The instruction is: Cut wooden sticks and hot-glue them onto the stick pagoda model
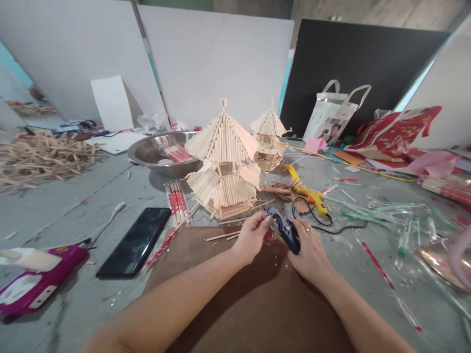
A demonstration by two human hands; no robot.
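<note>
My right hand [307,245] is wrapped round the handles of dark blue hand cutters [285,229] above a brown board [235,299]. Close to the cutter's jaws, my left hand [253,236] is closed in a pinch; what sits between thumb and finger is too small to make out. Just beyond the hands stands a pavilion model [222,166] built of wooden sticks, with a two-tiered roof. A few loose sticks [222,236] lie at its foot, beside my left hand. Small pale chips are scattered on the board below the cutters.
Behind are a smaller stick pavilion [269,139] and a steel basin [147,156]. A phone [134,242], wrapped chopsticks [177,201] and a magenta power strip [44,279] lie left. Right are a yellow glue gun [312,196] with black cord and plastic wrappers [386,208].
</note>
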